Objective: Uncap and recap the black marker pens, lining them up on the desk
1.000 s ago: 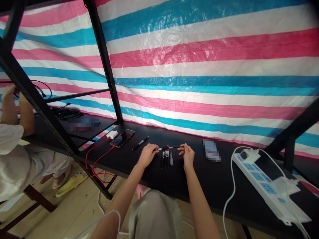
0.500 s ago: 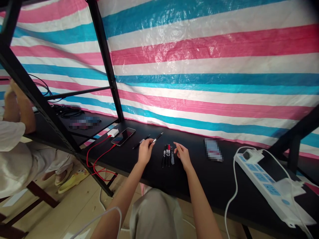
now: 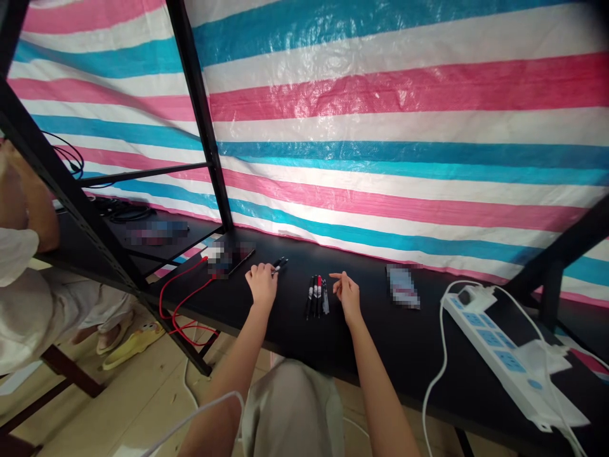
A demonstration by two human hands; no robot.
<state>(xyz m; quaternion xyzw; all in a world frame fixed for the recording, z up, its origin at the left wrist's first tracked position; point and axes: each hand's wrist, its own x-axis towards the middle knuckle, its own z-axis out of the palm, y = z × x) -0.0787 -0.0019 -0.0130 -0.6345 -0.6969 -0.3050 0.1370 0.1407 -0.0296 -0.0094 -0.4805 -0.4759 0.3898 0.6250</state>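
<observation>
My left hand (image 3: 262, 284) is closed over a dark pen (image 3: 281, 266) low above the black table, left of centre. Another dark pen pokes out beside it, its rear part hidden by my fingers. Several pens (image 3: 316, 297) lie side by side in a row between my hands, mostly black, one with a red part and one with a clear barrel at the right end. To the right of this row rests my right hand (image 3: 347, 293), index finger stretched leftward, the other fingers loosely bent, with nothing in it.
A phone (image 3: 240, 261), partly blurred out, lies left with a red cable and white charger. On the right are a blurred packet (image 3: 403, 287) and a white power strip (image 3: 504, 355) with cables. A black metal frame (image 3: 202, 120) and striped sheet (image 3: 380, 127) stand behind. Another person sits at far left.
My left hand has moved left and toward me with the pen, now beside the loose pen there. My right hand stays near the row. The view has shifted slightly.
</observation>
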